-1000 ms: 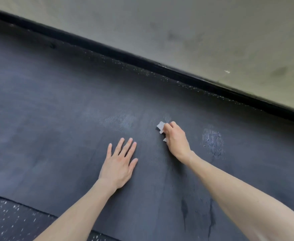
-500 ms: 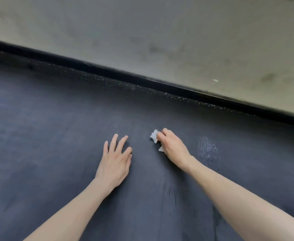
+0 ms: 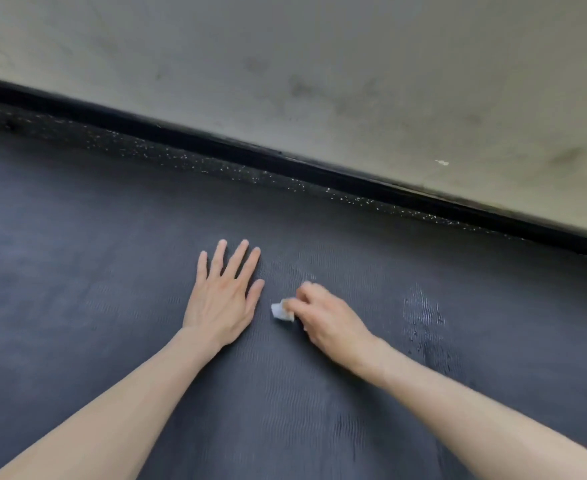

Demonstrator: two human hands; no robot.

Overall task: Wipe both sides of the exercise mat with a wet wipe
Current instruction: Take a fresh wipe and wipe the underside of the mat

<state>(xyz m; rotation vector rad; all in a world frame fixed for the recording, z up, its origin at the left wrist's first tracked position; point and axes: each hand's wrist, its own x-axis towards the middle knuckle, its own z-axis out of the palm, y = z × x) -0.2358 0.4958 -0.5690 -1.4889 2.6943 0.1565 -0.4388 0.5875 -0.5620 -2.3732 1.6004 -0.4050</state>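
Observation:
A dark grey ribbed exercise mat (image 3: 77, 306) fills the lower part of the head view. My left hand (image 3: 222, 299) rests flat on it with its fingers spread. Just to its right, my right hand (image 3: 326, 317) grips a small crumpled white wet wipe (image 3: 281, 310) and presses it onto the mat. Most of the wipe is hidden under the curled fingers. A shiny wet patch (image 3: 423, 313) lies on the mat to the right of my right hand.
Beyond the mat's far edge runs a strip of black speckled floor (image 3: 250, 173), then a black skirting board (image 3: 285, 161) and a stained pale wall (image 3: 320, 64).
My right hand has drawn the wipe nearer to me and towards my left hand. The fingers of my left hand have spread flat again. The view has tilted.

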